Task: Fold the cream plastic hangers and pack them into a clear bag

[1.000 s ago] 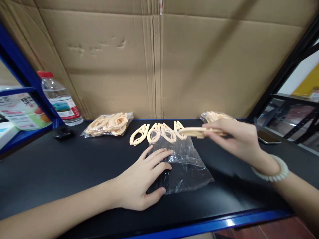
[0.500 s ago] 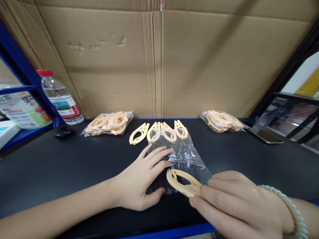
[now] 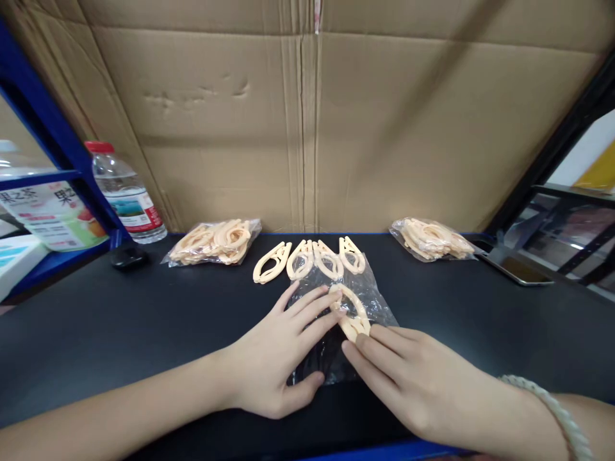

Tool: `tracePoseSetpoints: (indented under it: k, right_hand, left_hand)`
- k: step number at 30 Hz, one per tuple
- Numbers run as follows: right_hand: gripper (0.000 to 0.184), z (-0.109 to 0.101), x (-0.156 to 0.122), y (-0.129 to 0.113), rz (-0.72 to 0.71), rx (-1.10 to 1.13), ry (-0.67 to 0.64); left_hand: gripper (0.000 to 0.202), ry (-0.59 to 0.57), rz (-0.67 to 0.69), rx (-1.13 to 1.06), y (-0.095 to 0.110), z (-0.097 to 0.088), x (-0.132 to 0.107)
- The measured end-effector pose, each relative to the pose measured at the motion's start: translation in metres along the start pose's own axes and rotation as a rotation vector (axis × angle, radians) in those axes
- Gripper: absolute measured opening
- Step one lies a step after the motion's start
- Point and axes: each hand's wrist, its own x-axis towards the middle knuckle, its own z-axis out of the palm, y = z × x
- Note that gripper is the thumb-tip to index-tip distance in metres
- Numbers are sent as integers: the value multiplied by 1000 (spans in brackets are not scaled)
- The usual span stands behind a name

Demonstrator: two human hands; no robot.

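The left hand (image 3: 276,365) lies flat, fingers spread and grasping nothing, on a clear plastic bag (image 3: 346,320) that rests on the black desk (image 3: 144,320). The right hand (image 3: 408,378) has its fingertips on the near end of a peach plastic clip (image 3: 350,308), and this clip lies on the bag, just beside the left fingertips; if the right grip really pinches the clip or only presses on it, I cannot tell. A pale bead bracelet (image 3: 552,410) is around the right wrist. Behind the bag, four more loose clips (image 3: 307,259) stand in a row on the desk, and the rightmost ones touch the far edge of the bag. A packed bag of clips (image 3: 214,242) lies to the far left and a second packed bag (image 3: 432,238) to the far right, both near the cardboard wall (image 3: 307,128). At the left there is a water bottle (image 3: 125,195) with a red cap, and a small black object (image 3: 127,257) lies in front of it. A phone (image 3: 514,269) lies at the right edge.
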Motion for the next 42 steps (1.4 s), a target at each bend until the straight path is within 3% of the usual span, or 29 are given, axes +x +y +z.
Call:
tracePoseSetpoints:
  k: [18, 25, 29, 34, 36, 39, 41, 42]
  right_hand:
    - [27, 18, -4, -5, 25, -199, -84]
    - [28, 10, 0, 3, 27, -207, -21]
    - [31, 12, 0, 11, 34, -224, 37]
    - [29, 17, 4, 16, 49, -265, 15]
    - [27, 15, 6, 21, 49, -191, -15]
    - [16, 8, 4, 43, 56, 237, 25]
    - [14, 9, -1, 67, 183, 531, 162]
    - [21, 13, -5, 80, 280, 565, 220]
  left_hand:
    - [75, -25, 6, -7, 4, 0, 1]
    - [80, -153, -27, -27, 11, -4, 1]
    - [79, -157, -32, -24, 11, -5, 3]
    - [78, -132, -11, -22, 11, -2, 2]
    - [78, -100, -9, -19, 11, -1, 1]
    - [77, -76, -15, -24, 11, 0, 0]
    - [76, -85, -13, -36, 11, 0, -1]
    - [76, -85, -12, -42, 10, 1, -1]
